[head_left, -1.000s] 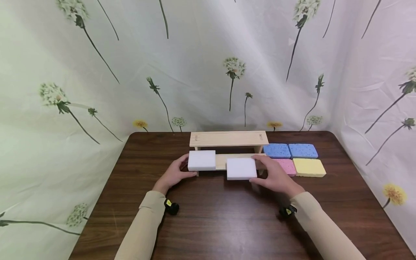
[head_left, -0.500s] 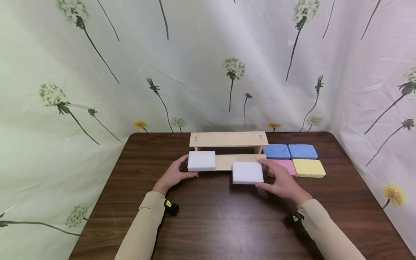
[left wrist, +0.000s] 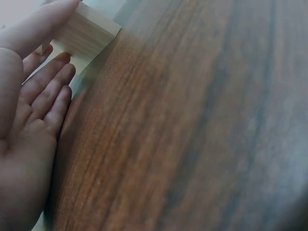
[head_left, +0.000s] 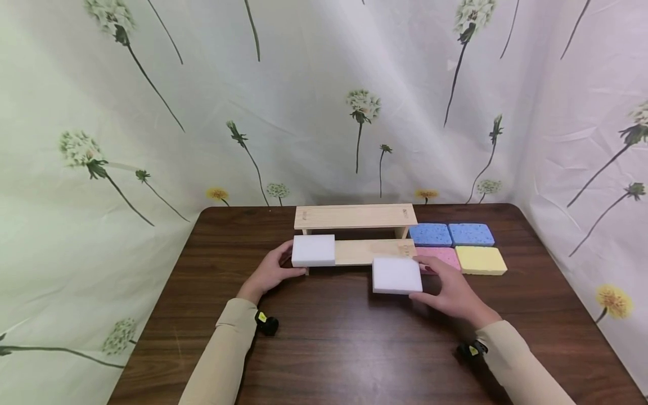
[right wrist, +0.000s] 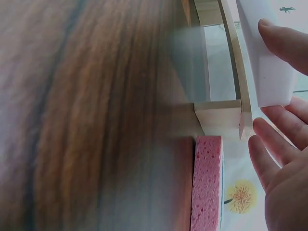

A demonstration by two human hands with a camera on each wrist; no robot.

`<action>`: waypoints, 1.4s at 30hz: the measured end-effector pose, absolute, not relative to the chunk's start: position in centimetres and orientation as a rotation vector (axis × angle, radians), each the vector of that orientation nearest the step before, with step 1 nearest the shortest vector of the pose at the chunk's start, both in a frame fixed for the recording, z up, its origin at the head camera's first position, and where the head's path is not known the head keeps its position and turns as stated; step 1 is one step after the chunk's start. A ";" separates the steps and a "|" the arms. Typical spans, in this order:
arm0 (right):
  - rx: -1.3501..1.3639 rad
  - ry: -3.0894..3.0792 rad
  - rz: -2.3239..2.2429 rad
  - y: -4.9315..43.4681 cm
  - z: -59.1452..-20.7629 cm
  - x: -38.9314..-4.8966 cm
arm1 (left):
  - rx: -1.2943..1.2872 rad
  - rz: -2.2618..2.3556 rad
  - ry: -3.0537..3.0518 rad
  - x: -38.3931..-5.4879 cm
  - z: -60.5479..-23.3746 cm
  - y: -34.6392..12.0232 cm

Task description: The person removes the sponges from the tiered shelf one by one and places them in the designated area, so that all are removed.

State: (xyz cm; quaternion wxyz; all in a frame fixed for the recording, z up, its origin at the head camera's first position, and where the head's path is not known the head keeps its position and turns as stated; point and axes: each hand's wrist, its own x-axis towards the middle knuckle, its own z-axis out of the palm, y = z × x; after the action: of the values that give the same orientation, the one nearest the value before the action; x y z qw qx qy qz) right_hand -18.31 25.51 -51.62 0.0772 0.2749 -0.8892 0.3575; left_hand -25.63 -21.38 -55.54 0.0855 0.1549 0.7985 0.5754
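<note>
A white sponge block (head_left: 313,249) lies on the left end of the lower step of a two-tier wooden rack (head_left: 355,216). My left hand (head_left: 267,274) holds this block by its left side, thumb at the front. My right hand (head_left: 454,291) pinches a second white sponge block (head_left: 397,275) between thumb and fingers, in front of the step's right end. From the right wrist view, that block (right wrist: 270,62) appears raised above the tabletop, its thumb on one face. In the left wrist view, the left hand (left wrist: 36,125) is beside the wooden step (left wrist: 89,41); its block is barely distinguishable.
Right of the rack lie two blue sponges (head_left: 430,235), a pink sponge (head_left: 439,260) and a yellow sponge (head_left: 481,260). The pink one is close to the right hand. Behind the brown wooden table (head_left: 344,349) hangs a flower-print curtain (head_left: 314,112).
My right hand has drawn its white sponge block to the right and toward the body, uncovering the step's right end. The left hand and its block have stayed put.
</note>
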 end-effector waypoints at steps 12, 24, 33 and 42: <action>0.736 -2.720 0.943 27.1 -51.9 -17.0 | 0.476 1.719 2.374 -25.7 -55.7 -21.5; 0.662 -2.796 0.900 28.4 -52.4 -16.0 | 0.473 1.702 2.387 -25.7 -55.7 -21.4; 0.610 -2.870 0.927 29.4 -52.6 -15.6 | 0.491 1.697 2.398 -25.9 -55.7 -21.5; 0.578 -2.934 0.904 30.0 -52.8 -15.4 | 0.480 1.705 2.388 -25.8 -55.7 -21.4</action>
State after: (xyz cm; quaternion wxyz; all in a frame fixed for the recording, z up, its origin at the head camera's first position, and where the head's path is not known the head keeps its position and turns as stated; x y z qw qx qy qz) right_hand -15.38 30.04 -52.76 0.0087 0.1850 -0.9392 0.2892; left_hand -25.79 -21.44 -55.73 0.0841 0.1607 0.8004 0.5714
